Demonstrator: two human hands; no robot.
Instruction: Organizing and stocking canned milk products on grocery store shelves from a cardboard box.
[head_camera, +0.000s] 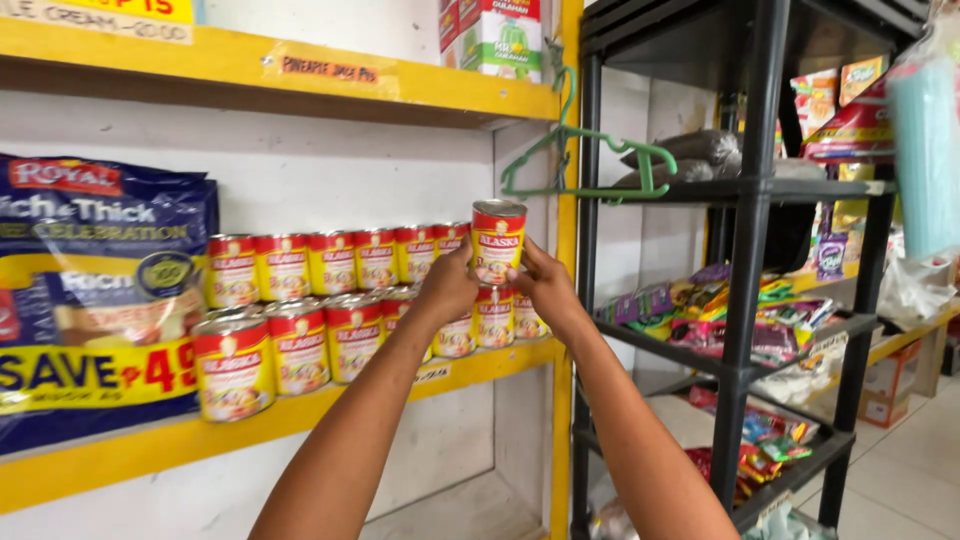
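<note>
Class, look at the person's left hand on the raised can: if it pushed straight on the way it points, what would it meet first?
The left hand points toward the shelf's back. Likely first: the upper row of red cans just behind the held can, then the white wall. Depth is unclear.

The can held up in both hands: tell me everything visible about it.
The can is a short metal cylinder with a silver rim and lid, wrapped in a red and yellow label. It is upright, raised above the stacked rows of like cans on the yellow shelf. The left hand and right hand grip its sides.
</note>
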